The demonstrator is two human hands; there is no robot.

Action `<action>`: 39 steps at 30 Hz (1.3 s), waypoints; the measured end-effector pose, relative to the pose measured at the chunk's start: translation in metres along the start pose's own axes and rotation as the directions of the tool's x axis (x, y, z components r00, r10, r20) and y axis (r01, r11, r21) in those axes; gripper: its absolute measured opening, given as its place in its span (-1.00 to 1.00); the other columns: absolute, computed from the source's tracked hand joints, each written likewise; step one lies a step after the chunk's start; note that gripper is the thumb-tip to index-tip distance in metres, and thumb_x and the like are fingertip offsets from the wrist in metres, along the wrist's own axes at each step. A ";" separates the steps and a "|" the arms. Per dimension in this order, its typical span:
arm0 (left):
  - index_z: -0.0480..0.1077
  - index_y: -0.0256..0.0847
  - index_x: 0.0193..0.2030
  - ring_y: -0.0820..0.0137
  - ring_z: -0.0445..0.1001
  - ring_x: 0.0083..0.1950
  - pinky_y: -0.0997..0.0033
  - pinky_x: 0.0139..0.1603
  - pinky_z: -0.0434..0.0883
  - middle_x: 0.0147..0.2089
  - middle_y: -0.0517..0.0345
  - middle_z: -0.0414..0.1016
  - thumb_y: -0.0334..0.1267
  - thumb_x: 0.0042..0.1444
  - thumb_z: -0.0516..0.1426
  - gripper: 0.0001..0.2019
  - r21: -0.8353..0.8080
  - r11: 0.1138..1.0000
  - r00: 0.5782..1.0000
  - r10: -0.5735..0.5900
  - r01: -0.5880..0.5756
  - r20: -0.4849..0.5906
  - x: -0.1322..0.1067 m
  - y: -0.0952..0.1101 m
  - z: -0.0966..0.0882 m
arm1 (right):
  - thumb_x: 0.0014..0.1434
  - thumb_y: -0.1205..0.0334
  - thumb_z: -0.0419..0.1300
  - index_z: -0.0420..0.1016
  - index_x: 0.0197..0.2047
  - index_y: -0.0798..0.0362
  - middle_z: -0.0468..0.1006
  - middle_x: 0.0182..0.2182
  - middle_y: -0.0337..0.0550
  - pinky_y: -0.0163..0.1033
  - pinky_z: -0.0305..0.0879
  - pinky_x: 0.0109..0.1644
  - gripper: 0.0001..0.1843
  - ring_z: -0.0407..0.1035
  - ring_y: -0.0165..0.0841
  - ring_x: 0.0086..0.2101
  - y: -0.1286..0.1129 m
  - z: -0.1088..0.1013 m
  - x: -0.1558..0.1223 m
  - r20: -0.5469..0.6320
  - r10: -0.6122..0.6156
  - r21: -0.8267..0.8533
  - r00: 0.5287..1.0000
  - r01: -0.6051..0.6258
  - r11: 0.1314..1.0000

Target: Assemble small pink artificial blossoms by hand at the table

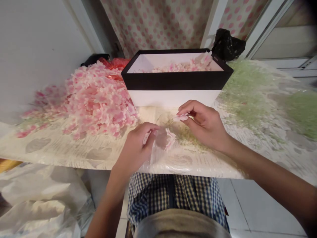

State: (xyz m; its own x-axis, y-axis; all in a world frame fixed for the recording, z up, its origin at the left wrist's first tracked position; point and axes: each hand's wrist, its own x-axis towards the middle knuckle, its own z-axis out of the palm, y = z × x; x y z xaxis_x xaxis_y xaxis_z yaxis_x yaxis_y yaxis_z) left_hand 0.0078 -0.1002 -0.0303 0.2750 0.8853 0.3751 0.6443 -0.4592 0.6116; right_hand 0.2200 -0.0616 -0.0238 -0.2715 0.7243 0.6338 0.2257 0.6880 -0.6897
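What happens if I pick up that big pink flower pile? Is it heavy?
The pink blossoms are probably very light and floppy, since the right hand pinches one thin blossom with just its fingertips. The heap looks loose, so it would likely slide apart.

The box (173,81) is smooth, matt card. Left of it lie thin, soft cloth petals (96,99). In front of it, the desk cover (74,153) is shiny plastic.

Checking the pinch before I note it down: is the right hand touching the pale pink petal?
Touching. The head view shows the right hand pinching the pale pink petal, with no gap between them.
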 end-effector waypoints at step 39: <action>0.53 -0.13 -0.14 0.52 0.38 -0.41 0.51 -0.43 0.31 -0.42 0.24 0.44 -0.38 0.19 0.20 -0.86 -0.283 0.949 0.989 0.117 -0.138 -0.089 -0.015 0.015 0.001 | 0.09 0.42 0.30 0.56 -0.37 0.06 0.59 -0.43 -0.23 -0.30 0.43 -0.32 -0.93 0.49 -0.43 -0.40 -0.015 -0.010 0.002 0.447 0.109 0.398 0.888 -0.307 0.864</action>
State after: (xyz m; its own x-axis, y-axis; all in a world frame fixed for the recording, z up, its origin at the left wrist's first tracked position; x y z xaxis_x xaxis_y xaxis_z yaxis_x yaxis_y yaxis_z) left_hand 0.0139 -0.1200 -0.0273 0.2837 0.8153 0.5048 0.3715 -0.5788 0.7259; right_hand 0.2258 -0.0700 -0.0083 -0.6349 0.6981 0.3309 -0.0942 0.3551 -0.9301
